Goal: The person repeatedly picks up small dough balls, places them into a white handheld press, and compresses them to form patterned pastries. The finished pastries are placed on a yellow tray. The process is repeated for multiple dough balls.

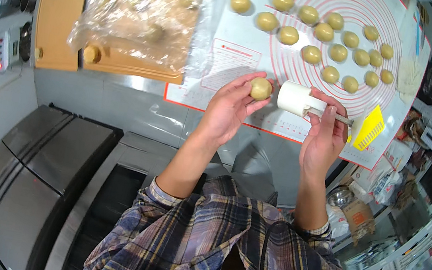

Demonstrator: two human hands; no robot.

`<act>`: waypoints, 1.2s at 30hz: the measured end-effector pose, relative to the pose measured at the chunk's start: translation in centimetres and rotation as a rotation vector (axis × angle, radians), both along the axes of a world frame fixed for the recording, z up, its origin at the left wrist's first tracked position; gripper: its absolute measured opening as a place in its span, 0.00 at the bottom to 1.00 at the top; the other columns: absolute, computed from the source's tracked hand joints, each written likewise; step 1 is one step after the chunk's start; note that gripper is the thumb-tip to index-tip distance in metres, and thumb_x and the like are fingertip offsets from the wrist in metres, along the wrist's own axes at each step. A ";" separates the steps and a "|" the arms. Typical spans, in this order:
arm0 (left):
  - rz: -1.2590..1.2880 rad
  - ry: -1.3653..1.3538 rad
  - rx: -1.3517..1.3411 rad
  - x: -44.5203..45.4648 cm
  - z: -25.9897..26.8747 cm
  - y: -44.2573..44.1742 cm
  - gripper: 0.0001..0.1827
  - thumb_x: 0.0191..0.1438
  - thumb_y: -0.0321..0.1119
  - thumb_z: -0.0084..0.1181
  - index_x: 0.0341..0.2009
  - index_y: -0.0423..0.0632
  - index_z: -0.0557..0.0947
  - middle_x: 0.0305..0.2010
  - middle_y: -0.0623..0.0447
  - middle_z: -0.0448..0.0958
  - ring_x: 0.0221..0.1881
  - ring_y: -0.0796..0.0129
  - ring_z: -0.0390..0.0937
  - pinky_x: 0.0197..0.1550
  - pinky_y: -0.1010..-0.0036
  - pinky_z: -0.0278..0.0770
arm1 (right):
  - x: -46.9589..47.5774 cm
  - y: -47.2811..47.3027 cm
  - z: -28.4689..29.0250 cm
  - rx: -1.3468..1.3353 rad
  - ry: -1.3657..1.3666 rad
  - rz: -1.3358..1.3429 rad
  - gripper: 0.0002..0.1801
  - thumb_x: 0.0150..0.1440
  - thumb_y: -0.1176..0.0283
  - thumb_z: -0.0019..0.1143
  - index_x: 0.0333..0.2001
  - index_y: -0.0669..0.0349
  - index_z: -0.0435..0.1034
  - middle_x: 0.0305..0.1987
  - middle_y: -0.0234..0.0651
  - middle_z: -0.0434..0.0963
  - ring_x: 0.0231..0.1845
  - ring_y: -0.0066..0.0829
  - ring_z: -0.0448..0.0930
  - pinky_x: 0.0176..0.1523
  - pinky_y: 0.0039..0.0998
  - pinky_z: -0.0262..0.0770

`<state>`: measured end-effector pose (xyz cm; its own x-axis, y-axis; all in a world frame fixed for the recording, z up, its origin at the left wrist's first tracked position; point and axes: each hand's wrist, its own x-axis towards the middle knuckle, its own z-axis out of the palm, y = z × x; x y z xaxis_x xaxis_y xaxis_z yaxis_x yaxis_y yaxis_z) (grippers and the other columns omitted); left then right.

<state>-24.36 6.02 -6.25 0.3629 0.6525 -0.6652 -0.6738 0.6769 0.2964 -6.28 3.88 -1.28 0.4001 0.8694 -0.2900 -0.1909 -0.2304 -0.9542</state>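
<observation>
Between the fingers of my left hand [232, 101] rests a round ball of yellowish dough [261, 89]. My right hand [324, 130] grips a white cylindrical plunger mould [294, 98], lying sideways with its round end towards the dough ball. A small gap separates the mould from the ball. Both hands are above the near edge of a white silicone pastry mat [228, 67] printed with red circles. Beyond them, several smooth dough balls [311, 54] are spread over the mat, the smaller ones to the right.
A yellow plastic scraper [370, 128] lies near the mat's right corner. Crinkled clear plastic [143, 5] covers much of the wooden boards [61, 8] on the left. A stainless-steel appliance [36, 172] stands at lower left. Bags and a cardboard box [359, 219] crowd the right side.
</observation>
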 end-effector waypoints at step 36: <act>0.740 0.446 0.120 -46.3 1.1 6.9 0.20 0.65 0.28 0.49 0.59 0.33 0.70 0.53 0.44 0.77 0.54 0.67 0.75 0.58 0.71 0.72 | -54.6 14.4 -4.0 0.052 -0.059 0.701 0.17 0.70 0.63 0.45 0.54 0.64 0.69 0.59 0.44 0.75 0.60 0.32 0.75 0.61 0.36 0.73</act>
<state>-70.62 12.96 -5.15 -0.4601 0.6926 -0.5555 -0.7321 0.0581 0.6787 -60.84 18.25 -5.28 -0.2459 0.9400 -0.2364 0.0385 -0.2342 -0.9714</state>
